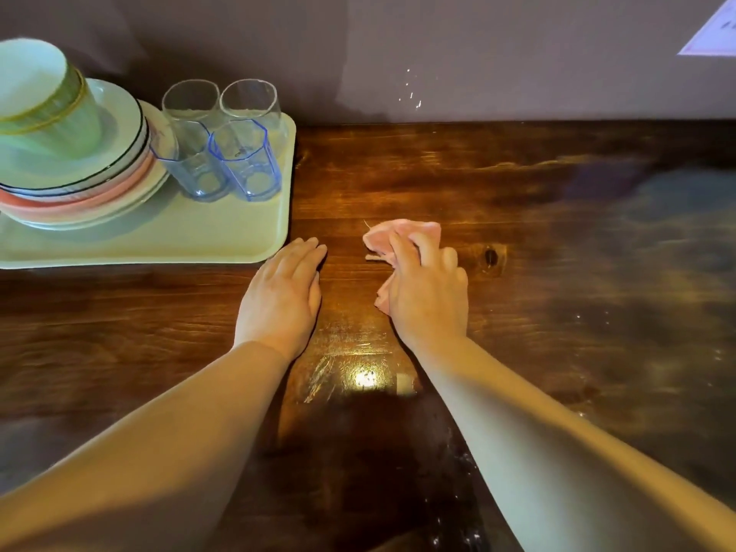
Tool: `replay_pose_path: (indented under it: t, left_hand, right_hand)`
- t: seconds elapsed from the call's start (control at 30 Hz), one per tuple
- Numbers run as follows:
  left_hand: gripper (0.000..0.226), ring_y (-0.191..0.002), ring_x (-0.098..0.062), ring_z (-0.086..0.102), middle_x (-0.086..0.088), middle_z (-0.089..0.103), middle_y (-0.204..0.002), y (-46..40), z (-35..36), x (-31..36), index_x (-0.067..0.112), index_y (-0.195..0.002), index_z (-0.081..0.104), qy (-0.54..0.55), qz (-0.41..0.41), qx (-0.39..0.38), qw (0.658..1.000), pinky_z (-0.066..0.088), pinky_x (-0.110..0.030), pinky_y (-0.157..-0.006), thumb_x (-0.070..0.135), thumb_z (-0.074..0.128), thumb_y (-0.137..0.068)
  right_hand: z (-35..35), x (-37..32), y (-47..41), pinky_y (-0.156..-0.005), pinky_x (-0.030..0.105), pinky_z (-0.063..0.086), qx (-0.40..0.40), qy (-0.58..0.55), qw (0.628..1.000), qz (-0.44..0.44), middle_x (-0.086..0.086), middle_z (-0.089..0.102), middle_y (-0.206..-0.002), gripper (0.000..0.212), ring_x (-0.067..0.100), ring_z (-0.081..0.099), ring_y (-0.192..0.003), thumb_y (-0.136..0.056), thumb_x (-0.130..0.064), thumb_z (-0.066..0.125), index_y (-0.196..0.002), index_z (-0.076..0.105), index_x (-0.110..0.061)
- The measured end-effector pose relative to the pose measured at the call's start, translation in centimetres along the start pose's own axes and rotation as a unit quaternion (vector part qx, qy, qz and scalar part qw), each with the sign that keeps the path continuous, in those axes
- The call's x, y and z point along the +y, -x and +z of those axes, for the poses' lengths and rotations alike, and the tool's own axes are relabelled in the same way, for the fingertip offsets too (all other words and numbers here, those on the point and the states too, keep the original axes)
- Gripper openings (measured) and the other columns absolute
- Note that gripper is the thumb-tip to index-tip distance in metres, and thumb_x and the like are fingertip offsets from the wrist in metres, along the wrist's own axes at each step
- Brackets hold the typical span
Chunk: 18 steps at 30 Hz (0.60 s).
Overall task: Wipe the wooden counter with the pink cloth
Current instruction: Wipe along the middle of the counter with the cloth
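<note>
Four glasses [223,141], one pink cloth [392,243], two hands.

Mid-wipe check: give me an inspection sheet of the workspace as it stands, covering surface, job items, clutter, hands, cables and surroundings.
Surface: dark wooden counter, glossy, with a bright glare patch near the front and pale specks and smears toward the right.
Job's things: pink cloth, bunched on the counter under the right hand.
Clutter: pale green tray at the left carrying a stack of plates topped by a green cup, plus four clear glasses.
Hands: right hand grips the cloth; left hand rests flat on the counter, fingers straight, just off the tray's corner.
Cables: nothing seen.
Surroundings: plain wall behind; a paper sheet at upper right.
</note>
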<state>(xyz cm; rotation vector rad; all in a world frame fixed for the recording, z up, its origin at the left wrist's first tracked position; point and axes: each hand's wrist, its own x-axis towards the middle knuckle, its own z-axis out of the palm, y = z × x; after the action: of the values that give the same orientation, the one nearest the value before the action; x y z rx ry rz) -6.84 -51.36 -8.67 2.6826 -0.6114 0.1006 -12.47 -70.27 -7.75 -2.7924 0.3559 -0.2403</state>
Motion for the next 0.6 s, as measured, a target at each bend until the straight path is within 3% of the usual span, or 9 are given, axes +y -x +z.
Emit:
replay_pose_path:
  t: [0.13, 0.23, 0.3, 0.43, 0.6]
  left_hand:
    - [0.040, -0.136, -0.029, 0.046, -0.010, 0.053, -0.144, 0.1, 0.0, 0.3, 0.009, -0.137, 0.057, -0.041, 0.002, -0.008, 0.999, 0.035, -0.044, -0.113, 0.011, 0.054, -0.097]
    - [0.047, -0.142, -0.027, 0.036, -0.009, 0.044, -0.151, -0.2, -0.3, 1.5, 0.010, -0.143, 0.049, -0.070, -0.030, -0.035, 0.997, 0.027, -0.040, -0.118, 0.009, 0.050, -0.097]
    - [0.048, -0.143, -0.024, 0.032, -0.007, 0.042, -0.152, 0.1, -0.3, 3.4, 0.012, -0.144, 0.046, -0.041, -0.080, -0.019, 0.996, 0.021, -0.039, -0.120, 0.007, 0.049, -0.097]
    - [0.039, -0.140, -0.019, 0.038, -0.003, 0.052, -0.141, 4.4, 0.9, 9.8, 0.015, -0.135, 0.053, 0.100, -0.122, 0.011, 0.987, 0.030, -0.043, -0.118, 0.008, 0.052, -0.096]
    - [0.039, -0.141, -0.024, 0.039, -0.008, 0.053, -0.143, 6.6, 2.8, 11.4, 0.009, -0.134, 0.057, 0.065, -0.072, 0.016, 0.995, 0.030, -0.046, -0.118, 0.009, 0.049, -0.096]
  right_hand:
    - [-0.7, 0.2, 5.4, -0.087, 0.040, 0.046, -0.023, 0.000, 1.000, -0.013, -0.002, 0.041, -0.151, 0.085, 0.027, 0.050, -0.112, -0.077, -0.031, 0.083, -0.152, 0.042, -0.023]
    - [-1.1, 2.2, 5.8, -0.082, 0.044, 0.051, -0.017, 0.004, 0.999, -0.037, -0.001, 0.048, -0.144, 0.081, 0.028, 0.054, -0.103, -0.072, -0.032, 0.086, -0.145, 0.052, -0.022]
    - [-1.5, 3.2, 2.8, -0.088, 0.044, 0.048, 0.006, 0.006, 1.000, 0.003, 0.000, 0.045, -0.145, 0.070, 0.029, 0.051, -0.112, -0.082, -0.031, 0.079, -0.146, 0.049, -0.026]
    - [-1.3, 3.3, 0.6, -0.094, 0.044, 0.046, 0.011, 0.023, 0.999, 0.048, 0.002, 0.039, -0.152, 0.064, 0.031, 0.046, -0.122, -0.095, -0.026, 0.068, -0.152, 0.039, -0.028]
    - [-2.0, 3.6, 7.0, -0.073, 0.043, 0.050, 0.041, 0.015, 0.999, 0.007, 0.000, 0.052, -0.141, 0.057, 0.029, 0.059, -0.100, -0.089, -0.021, 0.068, -0.144, 0.054, -0.022]
